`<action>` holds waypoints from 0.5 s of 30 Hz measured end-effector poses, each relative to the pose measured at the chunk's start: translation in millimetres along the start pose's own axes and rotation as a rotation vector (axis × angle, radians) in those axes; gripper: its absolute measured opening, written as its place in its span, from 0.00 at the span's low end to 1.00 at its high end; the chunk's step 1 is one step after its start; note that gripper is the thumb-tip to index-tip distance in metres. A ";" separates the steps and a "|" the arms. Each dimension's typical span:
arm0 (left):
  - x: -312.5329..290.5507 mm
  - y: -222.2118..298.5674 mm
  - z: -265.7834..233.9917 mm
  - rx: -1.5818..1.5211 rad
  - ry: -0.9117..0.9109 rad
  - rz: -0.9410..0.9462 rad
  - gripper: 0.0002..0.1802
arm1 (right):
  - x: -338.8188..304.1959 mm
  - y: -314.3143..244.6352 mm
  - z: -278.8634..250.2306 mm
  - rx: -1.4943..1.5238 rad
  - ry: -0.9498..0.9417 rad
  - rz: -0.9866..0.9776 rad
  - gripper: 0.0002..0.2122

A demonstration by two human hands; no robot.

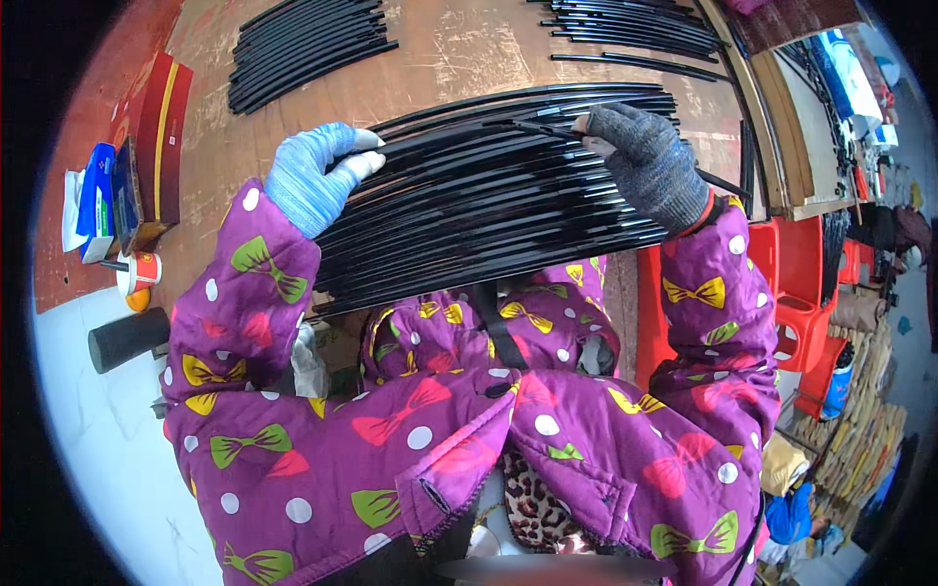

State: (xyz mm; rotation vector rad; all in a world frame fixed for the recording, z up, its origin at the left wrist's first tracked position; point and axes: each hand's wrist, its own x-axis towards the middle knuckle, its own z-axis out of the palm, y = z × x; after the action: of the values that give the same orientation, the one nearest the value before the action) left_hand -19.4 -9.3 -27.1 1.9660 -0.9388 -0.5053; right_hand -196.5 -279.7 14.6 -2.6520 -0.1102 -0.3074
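Observation:
A wide bundle of long black strips (489, 200) lies across the near edge of the wooden table (459, 49). My left hand (313, 176), in a light blue knitted glove, rests on the bundle's left end with fingers curled over the strips. In a dark grey glove, my right hand (640, 161) pinches one thin black strip at the bundle's upper right. Purple sleeves with bow and dot print cover both forearms.
Two more piles of black strips lie further back, one at the upper left (303, 44), one at the upper right (635, 29). A red box (161, 146), a blue packet (96, 190) and a small cup (140, 272) sit at the left. Red plastic stools (796, 293) stand at the right.

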 end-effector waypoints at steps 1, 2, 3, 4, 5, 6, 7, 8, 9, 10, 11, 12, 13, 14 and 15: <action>0.2 -0.2 0.9 -0.002 -0.027 -0.018 0.08 | -1.5 -0.7 0.8 0.003 -0.002 0.003 0.07; 0.4 -1.6 2.8 -0.003 -0.030 -0.021 0.08 | -2.4 -2.1 1.5 0.000 -0.028 0.017 0.07; 1.5 -3.5 5.4 0.028 -0.032 0.051 0.08 | -2.5 -3.4 1.8 -0.004 -0.053 0.034 0.07; 2.8 -4.7 7.3 0.060 -0.034 0.124 0.08 | 0.7 -5.4 2.3 -0.057 -0.103 0.039 0.06; 4.6 -4.6 8.9 0.059 -0.039 0.123 0.08 | 3.9 -8.5 4.0 -0.055 -0.104 0.044 0.06; 6.3 -3.9 11.2 0.102 -0.061 0.161 0.08 | 7.3 -12.3 6.6 -0.047 -0.108 0.021 0.07; 7.9 -2.7 13.7 0.146 -0.083 0.200 0.09 | 10.7 -16.2 9.1 -0.040 -0.111 -0.002 0.07; 9.0 0.1 15.7 0.147 -0.080 0.195 0.08 | 13.5 -20.3 11.2 0.008 -0.081 0.013 0.08; 7.5 -1.6 14.8 0.147 -0.080 0.190 0.08 | 15.5 -22.1 7.6 0.012 -0.084 0.012 0.08; 5.4 -4.4 12.8 0.089 -0.075 0.142 0.08 | 16.8 -22.8 0.4 -0.005 -0.025 0.017 0.09; 3.1 -7.4 9.9 0.030 -0.069 0.095 0.09 | 15.2 -20.0 -5.9 -0.023 0.034 0.021 0.10; 1.3 -6.5 2.8 0.033 -0.097 0.047 0.10 | -3.4 8.0 -9.2 -0.079 0.240 0.063 0.13; -4.7 -11.5 -1.4 0.033 -0.085 0.037 0.10 | -4.3 18.2 -27.7 -0.317 0.309 0.040 0.15; -10.1 -15.2 -5.0 -0.033 -0.059 -0.071 0.10 | -8.8 11.2 -43.6 -0.363 0.409 0.112 0.16; -12.9 -15.7 -7.3 -0.105 -0.033 -0.172 0.10 | -23.3 22.4 -56.3 -0.555 0.425 0.298 0.17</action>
State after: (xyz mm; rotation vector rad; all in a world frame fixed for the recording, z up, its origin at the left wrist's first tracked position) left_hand -16.3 9.8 -36.5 1.9569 -0.7515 -0.6732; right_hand -227.3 -326.0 48.1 -2.9997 0.5781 -0.8958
